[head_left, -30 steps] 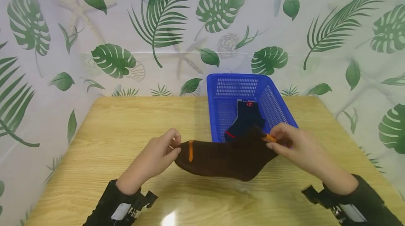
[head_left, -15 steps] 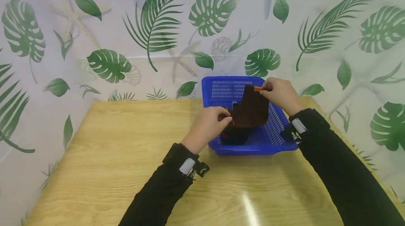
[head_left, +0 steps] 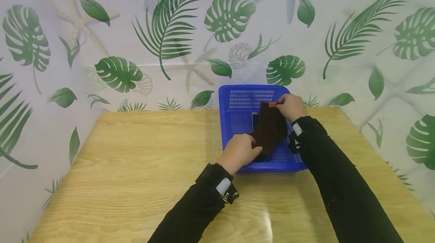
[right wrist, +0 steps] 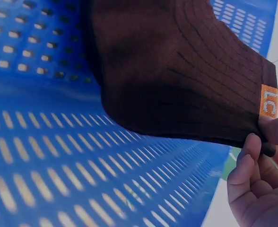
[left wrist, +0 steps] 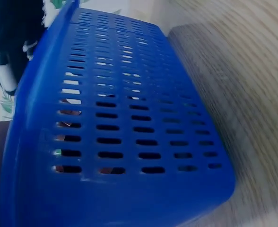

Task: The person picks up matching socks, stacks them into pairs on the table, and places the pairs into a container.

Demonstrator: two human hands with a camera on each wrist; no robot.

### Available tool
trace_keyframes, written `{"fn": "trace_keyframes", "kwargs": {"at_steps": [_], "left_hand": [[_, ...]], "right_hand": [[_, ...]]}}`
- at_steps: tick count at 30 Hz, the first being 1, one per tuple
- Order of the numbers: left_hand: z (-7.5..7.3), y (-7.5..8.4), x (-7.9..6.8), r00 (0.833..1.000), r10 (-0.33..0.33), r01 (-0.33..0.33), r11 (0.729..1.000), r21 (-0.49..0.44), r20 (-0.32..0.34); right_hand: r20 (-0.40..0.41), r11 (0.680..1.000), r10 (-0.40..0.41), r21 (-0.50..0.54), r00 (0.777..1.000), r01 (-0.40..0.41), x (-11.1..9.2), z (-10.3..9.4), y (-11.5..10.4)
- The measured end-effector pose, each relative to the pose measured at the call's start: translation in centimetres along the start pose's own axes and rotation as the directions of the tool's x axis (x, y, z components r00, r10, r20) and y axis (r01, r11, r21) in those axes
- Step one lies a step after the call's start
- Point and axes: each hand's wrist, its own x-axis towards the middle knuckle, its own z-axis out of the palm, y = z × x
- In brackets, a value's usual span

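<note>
A brown sock (head_left: 268, 127) with an orange tag at its cuff hangs over and into the blue plastic basket (head_left: 272, 167). My right hand (head_left: 293, 106) pinches the cuff beside the tag; in the right wrist view the thumb and fingers (right wrist: 245, 165) hold its edge. My left hand (head_left: 239, 151) holds the sock near the toe, over the basket's near left rim. That end is largely hidden behind the hand. Beneath the brown sock lies a dark sock (head_left: 255, 120), mostly covered. The left wrist view shows the basket's slotted outer wall (left wrist: 129, 118), with the fingers out of sight.
The basket stands on a wood-grain table (head_left: 146, 160), towards the back and right of its middle. Behind the table hangs a pale sheet (head_left: 190, 39) printed with leaves, close to the basket's far side.
Both hands have carried the brown sock from in front of the basket to over it. In the last half second both hands have come down, lowering the sock into the basket.
</note>
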Motion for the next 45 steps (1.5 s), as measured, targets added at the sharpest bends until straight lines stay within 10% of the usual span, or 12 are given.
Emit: {"fn": "trace_keyframes", "kwargs": {"at_steps": [14,24,29,34,39,45], "left_hand": [[0.9,1.5,0.0,0.986,-0.098,0.067,0.974,0.216,0.132],[0.7,1.4,0.2,0.965,-0.185,0.136,0.959,0.25,0.188],[0.8,0.7,0.7,0.983,-0.051,0.003,0.965,0.264,0.175],[1.3,0.0,1.2,0.919,-0.05,-0.016,0.986,0.164,0.39],[1.5,-0.1,1.5,0.838,-0.132,0.08,0.99,0.119,0.529],[1.4,-0.2,1.6,0.781,-0.155,0.141,0.987,0.071,0.606]], "right_hand": [[-0.068,0.999,0.041,0.004,0.997,-0.041,0.2,3.3,1.8],[0.259,0.999,0.014,-0.038,0.966,-0.004,1.2,5.0,2.3],[0.236,0.998,-0.047,-0.02,0.971,0.053,1.5,5.0,0.9],[0.263,0.982,-0.175,-0.028,0.949,0.189,1.6,6.2,0.6],[0.482,0.974,-0.197,-0.006,0.854,0.227,1.6,7.1,0.6],[0.61,0.979,-0.17,0.013,0.774,0.205,1.4,7.0,-0.4]]}}
